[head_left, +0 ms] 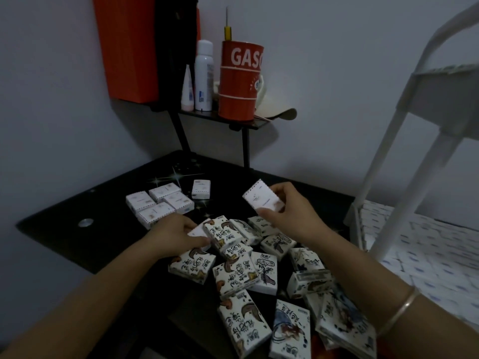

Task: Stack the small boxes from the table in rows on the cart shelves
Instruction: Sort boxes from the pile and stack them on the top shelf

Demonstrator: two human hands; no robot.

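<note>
Right hand point(290, 213): centre of frame, raised above the heap; a white box point(261, 198) is pinched by its edges between thumb and fingertips and held tilted.
Left hand point(173, 235): left of centre, low at the heap's edge; a second white box point(197, 231), mostly hidden, is gripped between thumb and fingers.
Printed boxes point(241, 274): loose heap, lower centre, overlapped at all angles on the dark worktop point(64, 224).
Plain boxes point(159, 203): four laid flat together, left of centre.
Upright box point(201, 189): stood alone, near the four.
Cart point(388, 177): right edge, white frame.
Lower shelf point(430, 255): lined with rows of boxes.
Handling: judged light, stiff card, smooth-faced, crushable at the corners; best taken across the narrow edges.
</note>
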